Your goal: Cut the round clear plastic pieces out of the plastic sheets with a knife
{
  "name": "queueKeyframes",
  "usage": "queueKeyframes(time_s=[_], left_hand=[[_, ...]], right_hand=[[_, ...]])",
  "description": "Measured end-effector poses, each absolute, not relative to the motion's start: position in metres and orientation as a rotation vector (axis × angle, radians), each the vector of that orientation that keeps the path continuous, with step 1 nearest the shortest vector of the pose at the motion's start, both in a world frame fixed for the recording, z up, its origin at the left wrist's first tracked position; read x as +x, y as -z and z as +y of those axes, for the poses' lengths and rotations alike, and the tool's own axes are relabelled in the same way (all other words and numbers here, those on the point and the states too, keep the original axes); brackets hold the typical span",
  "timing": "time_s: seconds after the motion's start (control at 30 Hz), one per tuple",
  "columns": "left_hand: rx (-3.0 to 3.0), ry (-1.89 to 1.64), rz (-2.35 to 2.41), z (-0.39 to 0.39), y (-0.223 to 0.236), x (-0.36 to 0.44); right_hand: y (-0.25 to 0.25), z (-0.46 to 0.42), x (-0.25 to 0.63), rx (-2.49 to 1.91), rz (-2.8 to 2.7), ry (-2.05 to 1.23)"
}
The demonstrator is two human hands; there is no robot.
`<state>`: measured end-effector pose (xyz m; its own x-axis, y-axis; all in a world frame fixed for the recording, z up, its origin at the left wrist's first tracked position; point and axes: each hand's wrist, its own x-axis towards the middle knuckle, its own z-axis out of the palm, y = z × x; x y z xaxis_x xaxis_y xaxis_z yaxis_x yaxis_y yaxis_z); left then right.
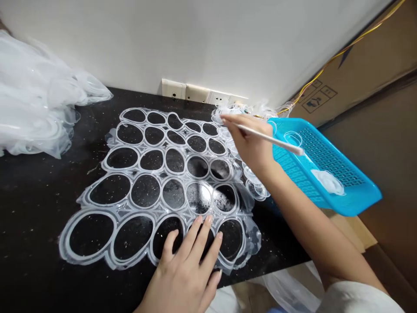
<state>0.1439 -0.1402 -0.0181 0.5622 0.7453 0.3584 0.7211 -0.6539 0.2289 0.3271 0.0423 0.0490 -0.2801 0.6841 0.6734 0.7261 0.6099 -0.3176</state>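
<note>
A translucent plastic sheet [130, 206] with rows of oval holes lies on the black speckled countertop. My left hand [184, 269] rests on its near edge, fingers spread and touching the rings. Above the sheet's far right corner, my right hand [254, 141] is closed around a slim white pen-like tool [269, 138]. The tool's thicker end points right; its other end is hidden by my fingers. Beside and partly behind my right hand, loose clear plastic rings [256, 184] are heaped along the sheet's right side.
A blue plastic basket [352, 191] stands at the right with a few white rings [328, 181] inside. Stacked translucent sheets [35, 95] lie at the left. Wall sockets [195, 92] line the back. Cardboard boxes [368, 74] and a yellow cable [321, 71] are at the right.
</note>
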Motion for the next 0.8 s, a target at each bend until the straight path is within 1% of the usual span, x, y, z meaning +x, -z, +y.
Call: queueKeyframes(time_s=[0.07, 0.1, 0.17, 0.27, 0.3, 0.37, 0.43, 0.53, 0.8], left_hand=[[2.727, -0.667, 1.279, -0.14, 0.018, 0.144], [2.729, -0.666, 1.281, -0.14, 0.018, 0.144], [2.734, -0.673, 1.286, -0.14, 0.018, 0.143], [2.732, -0.686, 1.304, -0.141, 0.017, 0.144], [2.733, -0.686, 1.306, -0.141, 0.017, 0.144], [2.747, -0.668, 1.293, -0.14, 0.016, 0.143], [2.775, -0.643, 1.271, -0.139, 0.015, 0.143], [2.803, -0.648, 1.244, -0.137, 0.013, 0.142], [2.732, -0.732, 1.21, -0.128, 0.005, 0.145]], right_hand=[[-0.056, 0.048, 0.335, -1.197, -1.881, -0.057], [-0.059, 0.048, 0.34, -1.251, -1.815, -0.17], [-0.063, 0.042, 0.349, -1.322, -1.697, -0.501], [-0.062, 0.025, 0.363, -1.303, -1.479, -1.09], [-0.06, 0.017, 0.366, -1.283, -1.383, -1.245], [-0.054, 0.002, 0.372, -1.261, -1.196, -1.443], [-0.048, -0.012, 0.377, -1.253, -1.061, -1.524], [-0.042, -0.029, 0.384, -1.252, -0.973, -1.551], [-0.042, -0.044, 0.394, -1.304, -1.116, -1.326]])
